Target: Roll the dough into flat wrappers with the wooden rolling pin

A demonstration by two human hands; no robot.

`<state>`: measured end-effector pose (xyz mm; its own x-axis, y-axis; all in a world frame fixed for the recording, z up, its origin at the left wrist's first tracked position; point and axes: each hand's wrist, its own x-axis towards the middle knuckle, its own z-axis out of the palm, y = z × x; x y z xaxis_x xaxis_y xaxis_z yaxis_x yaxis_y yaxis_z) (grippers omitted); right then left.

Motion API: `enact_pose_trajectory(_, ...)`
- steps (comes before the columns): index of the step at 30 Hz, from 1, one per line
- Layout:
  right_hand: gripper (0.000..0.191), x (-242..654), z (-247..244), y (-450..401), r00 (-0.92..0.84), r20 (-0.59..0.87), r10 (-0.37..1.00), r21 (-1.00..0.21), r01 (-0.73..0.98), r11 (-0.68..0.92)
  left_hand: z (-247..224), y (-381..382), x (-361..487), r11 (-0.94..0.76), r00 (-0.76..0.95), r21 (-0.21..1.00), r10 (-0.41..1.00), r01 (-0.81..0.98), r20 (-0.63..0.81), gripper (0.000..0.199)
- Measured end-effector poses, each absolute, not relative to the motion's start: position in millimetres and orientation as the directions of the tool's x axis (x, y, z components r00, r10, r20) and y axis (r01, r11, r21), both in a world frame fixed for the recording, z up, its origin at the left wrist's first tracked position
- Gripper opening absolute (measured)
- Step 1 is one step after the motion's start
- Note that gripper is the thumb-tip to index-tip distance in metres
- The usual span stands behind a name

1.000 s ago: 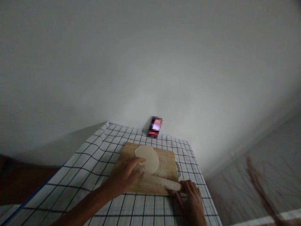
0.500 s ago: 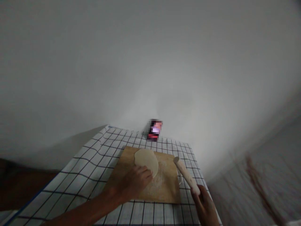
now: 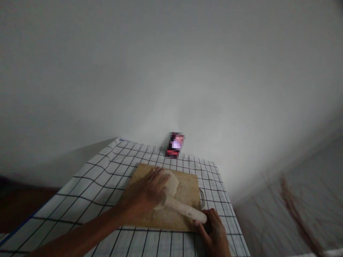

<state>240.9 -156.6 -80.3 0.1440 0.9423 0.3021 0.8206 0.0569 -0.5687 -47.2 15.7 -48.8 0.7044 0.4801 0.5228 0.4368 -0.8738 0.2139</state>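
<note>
A flat, pale sheet of dough (image 3: 172,182) lies on a wooden board (image 3: 187,182). My left hand (image 3: 152,187) rests over the dough's left side with fingers stretched out, hiding much of it. At the board's front right, my right hand (image 3: 213,230) grips the near end of a light rolling pin (image 3: 184,209). The pin slants across the board, and its far end reaches the lower part of the dough beside my left hand.
A white cloth with dark grid lines (image 3: 99,182) covers the table. A pixelated dark and pink object (image 3: 175,145) stands against the wall at the back. A round clear rim (image 3: 202,198) shows at the board's right edge. Reddish-brown twigs (image 3: 294,210) are at right.
The rolling pin has swung from the board's right side onto the board and the dough's lower part. My left hand has moved left and up, its fingers now stretched out over the dough.
</note>
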Motion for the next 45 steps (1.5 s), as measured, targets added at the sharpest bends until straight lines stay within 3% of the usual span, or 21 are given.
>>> enact_pose_trajectory(8, 0.032, 231, -32, -128, -0.004, 0.311, 0.95, -0.337, 0.934, 0.114, -38, 31, -48, -0.766, 0.631, 0.436, 0.64, 0.473, 0.439, 0.044)
enact_pose_trajectory(10, 0.032, 218, -28, -115, -0.031, 0.307, 0.951, -0.307, 0.943, 0.13, -39, 13, -56, -0.756, 0.617, 0.415, 0.654, 0.506, 0.438, 0.045)
enact_pose_trajectory(14, 0.027, 197, -37, -93, -0.068, 0.349, 0.935, -0.279, 0.945, 0.172, -54, -22, -55, -0.788, 0.652, 0.178, 0.595, 0.59, 0.47, 0.05)
enact_pose_trajectory(16, 0.029, 195, -40, -80, -0.073, 0.366, 0.928, -0.25, 0.953, 0.174, -60, -18, -47, -0.747, 0.619, 0.126, 0.621, 0.652, 0.481, 0.05)
enact_pose_trajectory(21, 0.043, 204, -33, -21, -0.097, 0.211, 0.973, -0.166, 0.977, 0.133, -59, 37, -29, -0.603, 0.503, 0.152, 0.758, 0.783, 0.415, 0.046)
enact_pose_trajectory(27, 0.043, 212, -21, 32, -0.21, 0.122, 0.97, -0.103, 0.969, 0.223, -57, 64, -24, -0.501, 0.377, 0.216, 0.818, 0.838, 0.435, 0.044)
enact_pose_trajectory(34, 0.046, 203, -29, -9, -0.14, 0.177, 0.974, -0.089, 0.984, 0.157, -57, 45, -19, -0.534, 0.381, 0.256, 0.798, 0.806, 0.466, 0.046)
enact_pose_trajectory(38, 0.045, 196, -38, -48, -0.086, 0.263, 0.961, -0.138, 0.983, 0.125, -67, 31, -21, -0.64, 0.445, 0.222, 0.703, 0.736, 0.554, 0.045)
enact_pose_trajectory(45, 0.047, 177, -61, -127, -0.042, 0.356, 0.934, -0.125, 0.988, 0.092, -70, -23, -43, -0.721, 0.542, 0.189, 0.643, 0.667, 0.541, 0.051)
